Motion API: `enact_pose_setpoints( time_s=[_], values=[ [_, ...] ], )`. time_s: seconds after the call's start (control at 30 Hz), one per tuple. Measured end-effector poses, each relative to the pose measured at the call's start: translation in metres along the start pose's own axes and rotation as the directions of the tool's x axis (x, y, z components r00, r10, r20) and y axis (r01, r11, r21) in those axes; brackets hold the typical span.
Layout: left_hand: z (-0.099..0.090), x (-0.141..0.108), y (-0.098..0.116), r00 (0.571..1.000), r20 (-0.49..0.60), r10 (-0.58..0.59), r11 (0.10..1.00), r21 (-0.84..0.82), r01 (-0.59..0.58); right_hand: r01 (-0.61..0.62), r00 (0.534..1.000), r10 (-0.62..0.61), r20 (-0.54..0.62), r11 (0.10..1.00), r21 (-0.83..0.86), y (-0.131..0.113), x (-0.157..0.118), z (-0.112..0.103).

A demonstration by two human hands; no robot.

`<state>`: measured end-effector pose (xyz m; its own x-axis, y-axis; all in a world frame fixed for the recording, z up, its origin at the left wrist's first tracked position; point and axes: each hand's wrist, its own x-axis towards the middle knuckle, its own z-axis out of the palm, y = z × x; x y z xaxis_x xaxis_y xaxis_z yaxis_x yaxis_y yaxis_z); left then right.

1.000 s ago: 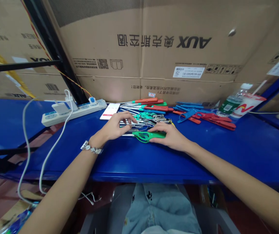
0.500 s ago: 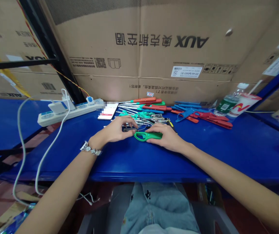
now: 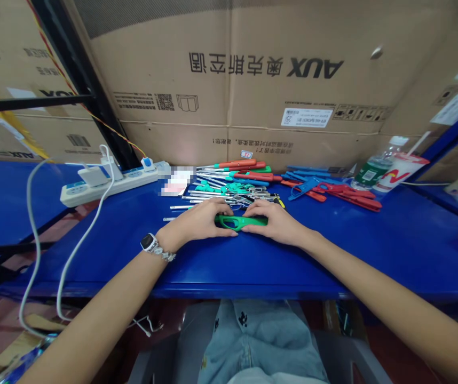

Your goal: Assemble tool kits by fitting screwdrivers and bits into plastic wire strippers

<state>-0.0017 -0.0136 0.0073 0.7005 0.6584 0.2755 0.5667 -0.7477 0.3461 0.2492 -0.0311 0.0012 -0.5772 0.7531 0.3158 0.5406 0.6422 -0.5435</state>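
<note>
A green lighter handle shell with a loop-shaped trigger opening lies level between my two hands, just above the blue table. My left hand is closed round its left end, thumb along the near side. On the right end, my right hand pinches it between thumb and fingers. Right behind the hands lies a pile of thin metal lighter tubes with teal-green parts. Long lighters with red-orange handles rest at the back of that pile. What is inside the shell is hidden by my fingers.
Blue handle shells and red handle shells lie to the right. Behind them stand a green-labelled bottle and a paper cup with a straw. A white power strip with cables is at left. A big carton backs the table.
My left hand has moved in and closed on the left end of the green shell, which has shifted slightly. My right hand keeps its hold, and the metal tubes at left show more.
</note>
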Motion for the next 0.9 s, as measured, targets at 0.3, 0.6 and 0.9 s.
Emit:
enact_pose_setpoints(
  time_s=[0.3,0.6,0.9],
  values=[
    [0.0010,0.0006,0.0005,1.000,-0.020,0.005,1.000,-0.023,-0.005,0.030,0.999,-0.031,0.033,0.999,0.011,0.0032,0.0045,0.0005],
    [0.0026,0.0007,0.0020,1.000,-0.006,0.008,0.999,-0.047,-0.009,-0.029,0.999,0.030,0.046,1.000,-0.005,0.0081,0.0051,0.0011],
    [0.0091,0.0011,0.0022,0.999,-0.030,0.010,1.000,-0.017,-0.011,0.014,0.994,-0.010,0.106,0.999,-0.037,0.0091,0.0053,-0.0070]
  ],
)
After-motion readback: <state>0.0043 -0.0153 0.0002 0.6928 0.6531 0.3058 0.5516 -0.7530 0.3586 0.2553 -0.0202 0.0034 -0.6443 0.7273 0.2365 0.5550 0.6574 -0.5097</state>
